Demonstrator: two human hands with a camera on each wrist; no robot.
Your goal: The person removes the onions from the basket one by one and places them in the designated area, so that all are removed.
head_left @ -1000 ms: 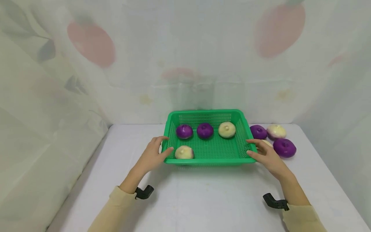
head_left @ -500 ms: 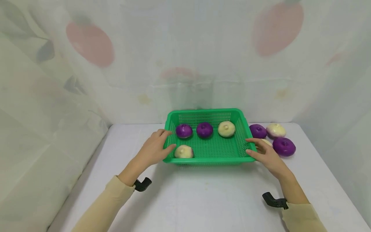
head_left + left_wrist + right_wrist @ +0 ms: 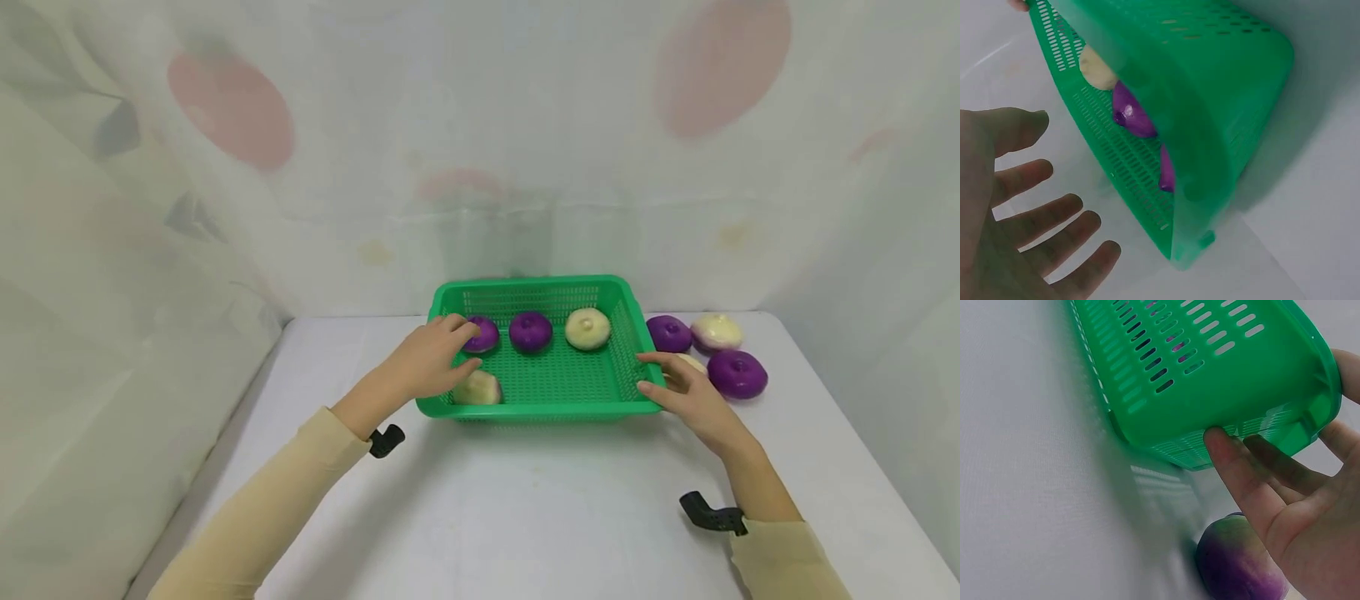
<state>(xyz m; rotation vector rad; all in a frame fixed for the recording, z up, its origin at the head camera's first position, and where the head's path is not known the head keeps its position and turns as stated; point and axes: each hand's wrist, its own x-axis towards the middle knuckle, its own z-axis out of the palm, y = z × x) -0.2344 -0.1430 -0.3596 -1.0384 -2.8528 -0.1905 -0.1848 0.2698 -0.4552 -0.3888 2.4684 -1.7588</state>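
Observation:
A green plastic basket (image 3: 555, 410) stands on the white table with several onion-like vegetables inside. My right hand (image 3: 686, 392) grips its right rim, thumb inside and fingers curled beneath the edge in the right wrist view. Over the left rim reaches my left hand (image 3: 427, 358), fingers spread and holding nothing. Its fingertips overlap a purple onion (image 3: 486, 335), hiding part of it. Below the left thumb lies a pale onion (image 3: 480, 390) in the front left corner. Another purple onion (image 3: 530, 332) and a pale one (image 3: 588, 329) lie along the back.
Right of the basket, several more onions sit on the table, among them a purple one (image 3: 737, 374) and a pale one (image 3: 717, 332). One pale onion is partly hidden behind the right hand. A printed curtain (image 3: 480, 150) hangs close behind the basket.
My left hand has left the basket's left rim and moved right and away from me, over the basket's inside. The right hand has stayed on the right rim.

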